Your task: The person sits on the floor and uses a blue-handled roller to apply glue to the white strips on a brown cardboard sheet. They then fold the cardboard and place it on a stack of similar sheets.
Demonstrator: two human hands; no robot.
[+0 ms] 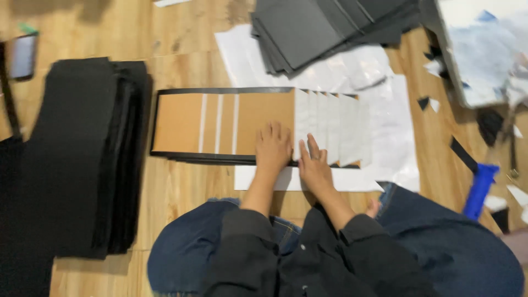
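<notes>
Sitting on a wooden floor (181, 192) in blue jeans (181, 247) and a dark jacket (286, 258), the person reaches both arms forward over the knees. The left hand (273, 147) lies flat, palm down, fingers together and holding nothing, pressing on the near right corner of a brown cardboard panel (220, 122). The right hand (314, 165) rests just beside it, also flat and empty, its fingers slightly spread across the edge where the brown panel meets a row of overlapping white sheets (330, 129). The two hands nearly touch each other.

The brown panel lies straight in front of the person on a stack of black boards (220, 91) whose dark rims show along its near and far sides; pale narrow strips run across the panel's middle. A larger sheet of white paper (396, 148) lies under the whole stack and spreads out to the right.

To the left, well apart from the hands, lies a tall pile of black material (82, 154). To the right, near the knee, a blue-handled tool (479, 190) rests on the floor among paper scraps. Farther off, beyond the panel, lies a fanned pile of dark grey boards (319, 27), and at the far right a tray of crumpled white and blue paper (484, 49).
</notes>
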